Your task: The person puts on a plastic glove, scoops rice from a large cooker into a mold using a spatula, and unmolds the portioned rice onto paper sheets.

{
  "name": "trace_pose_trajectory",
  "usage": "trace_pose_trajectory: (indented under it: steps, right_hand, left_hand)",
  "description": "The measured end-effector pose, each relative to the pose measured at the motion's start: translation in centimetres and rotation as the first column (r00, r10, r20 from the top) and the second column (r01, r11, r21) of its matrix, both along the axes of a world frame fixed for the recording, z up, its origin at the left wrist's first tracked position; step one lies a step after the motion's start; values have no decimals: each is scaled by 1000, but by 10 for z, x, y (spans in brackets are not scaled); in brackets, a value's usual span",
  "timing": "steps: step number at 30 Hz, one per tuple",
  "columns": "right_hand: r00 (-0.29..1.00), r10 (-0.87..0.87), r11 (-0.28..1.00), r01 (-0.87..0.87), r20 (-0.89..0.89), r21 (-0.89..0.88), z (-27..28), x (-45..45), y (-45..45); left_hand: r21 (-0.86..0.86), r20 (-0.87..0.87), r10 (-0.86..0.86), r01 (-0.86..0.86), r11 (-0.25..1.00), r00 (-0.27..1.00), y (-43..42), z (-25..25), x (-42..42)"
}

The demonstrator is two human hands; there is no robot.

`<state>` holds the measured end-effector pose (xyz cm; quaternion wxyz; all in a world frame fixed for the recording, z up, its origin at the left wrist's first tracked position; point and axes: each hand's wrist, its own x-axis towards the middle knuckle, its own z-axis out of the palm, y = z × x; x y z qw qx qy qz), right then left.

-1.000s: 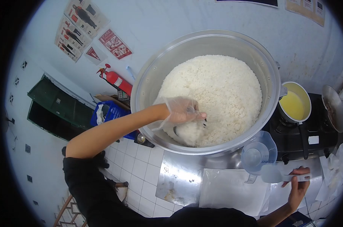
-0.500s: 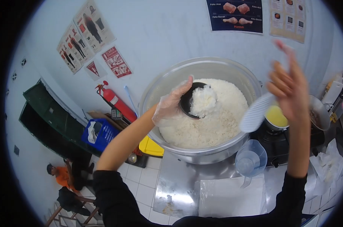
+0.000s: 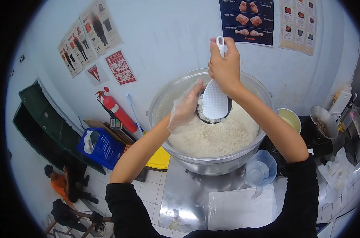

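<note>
My left hand (image 3: 186,107), in a clear plastic glove, grips a small black bowl (image 3: 230,108) over the big metal pot (image 3: 160,99). Rice fills the bowl, showing at its left edge. My bare right hand (image 3: 226,65) is closed around the handle of a white rice paddle (image 3: 215,101). The paddle points down, its dimpled blade lying over the bowl's mouth and hiding most of the rice in it. Beneath both hands, white cooked rice (image 3: 215,139) covers the inside of the pot.
A clear measuring jug (image 3: 260,168) and white paper sheets (image 3: 241,208) lie on the steel counter (image 3: 180,198). At right, a yellowish pot (image 3: 289,119) and a pan (image 3: 323,123) sit on the stove. A fire extinguisher (image 3: 118,111) and blue crate (image 3: 102,146) stand left; a person (image 3: 62,184) sits beyond.
My right hand has swung left with the paddle, from beside the pot to above the bowl. The blade now covers the heaped rice. My left hand still holds the bowl.
</note>
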<state>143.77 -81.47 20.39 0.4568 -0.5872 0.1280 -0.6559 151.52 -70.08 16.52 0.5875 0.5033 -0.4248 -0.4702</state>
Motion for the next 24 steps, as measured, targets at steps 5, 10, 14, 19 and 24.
trace_pose_trajectory:
  steps: [5,10,14,19,24]
  right_hand:
    - [990,-29,993,45,140,-108,-1,9,0]
    - [960,280,959,-278,-33,57,5,6,-4]
    - [888,429,874,-454,166,172,56,-9,-7]
    - [941,325,888,-339,98,310,53,19,2]
    - [980,63,983,-93,189,155,33,38,-9]
  left_hand:
    - [-27,-6,49,-49,998,999,-16,-8,18]
    - [32,-148,94,-90,995,985,-4,-1,-1]
    - [29,-195,117,-114,993,974,-6,11,18]
    - [-33,-227,214,-227,973,950,3,21,3]
    - [-256,-203,141,-192,948,969,4,4,9]
